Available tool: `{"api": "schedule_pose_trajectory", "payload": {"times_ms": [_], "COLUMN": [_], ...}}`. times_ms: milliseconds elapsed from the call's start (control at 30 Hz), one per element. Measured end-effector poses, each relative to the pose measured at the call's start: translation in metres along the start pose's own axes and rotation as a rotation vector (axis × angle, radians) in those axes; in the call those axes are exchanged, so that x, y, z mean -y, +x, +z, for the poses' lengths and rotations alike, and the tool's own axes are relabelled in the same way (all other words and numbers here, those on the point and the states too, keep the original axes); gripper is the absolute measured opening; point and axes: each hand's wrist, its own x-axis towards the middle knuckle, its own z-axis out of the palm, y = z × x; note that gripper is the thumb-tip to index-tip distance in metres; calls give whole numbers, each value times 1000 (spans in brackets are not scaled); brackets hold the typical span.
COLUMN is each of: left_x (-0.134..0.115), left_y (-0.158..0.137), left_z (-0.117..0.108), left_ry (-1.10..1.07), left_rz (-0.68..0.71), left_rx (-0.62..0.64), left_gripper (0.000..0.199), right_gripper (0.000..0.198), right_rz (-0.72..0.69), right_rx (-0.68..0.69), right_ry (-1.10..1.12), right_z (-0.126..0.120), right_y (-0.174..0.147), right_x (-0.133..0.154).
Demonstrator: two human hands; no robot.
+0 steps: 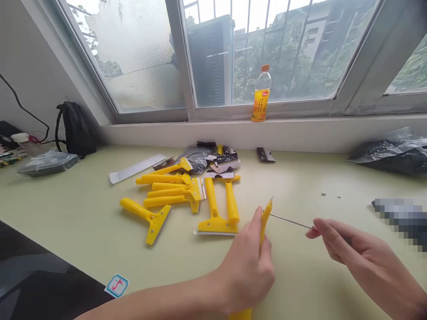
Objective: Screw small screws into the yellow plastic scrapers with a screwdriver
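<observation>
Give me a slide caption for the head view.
Left hand grips yellow plastic scraper; right hand holds thin metal screwdriver.

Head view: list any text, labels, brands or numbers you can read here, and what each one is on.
No text reads clearly enough to quote.
Bottle on the window sill: red logo and dark characters on its yellow label, too small to read.
Sticker near the table's front edge: one red mark inside a blue border, not clearly legible.
Dark packaging cards behind the yellow scrapers: print too blurred to read.
Pixelated patch at right: unreadable.
</observation>
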Motion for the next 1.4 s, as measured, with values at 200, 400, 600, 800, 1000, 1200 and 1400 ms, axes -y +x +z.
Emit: {"api": "schedule_pose_trajectory", "payload": {"times_ms": [200, 400, 600, 800, 1000, 1200, 1400], "left_x": [2, 2, 6, 2, 0, 1, 2], "left_y": [0, 0, -2, -2, 0, -1, 0], "left_z": [-1, -1, 0, 0, -1, 0, -1], "left_ry": [-32, -120, -142, -100, -85, -106, -44], "left_rz": [16, 33, 37, 25, -11, 22, 17], "left_rx": [-8, -48, -78, -89, -25, -58, -10], "left_gripper": [67, 67, 68, 65, 68, 66, 72], "right_gripper": [54, 53, 54, 56, 58, 53, 58], "right_rz": [17, 91, 34, 113, 46, 50, -37], "right_rx": [83, 155, 6, -4, -45, -8, -84], "right_ry": [50, 136, 93, 210, 110, 223, 123], "right_z": [-1, 2, 1, 4, 1, 6, 5], "right_y": [5, 3, 0, -2, 1, -2, -4], "right_x": [8, 6, 13, 16, 12, 16, 16]}}
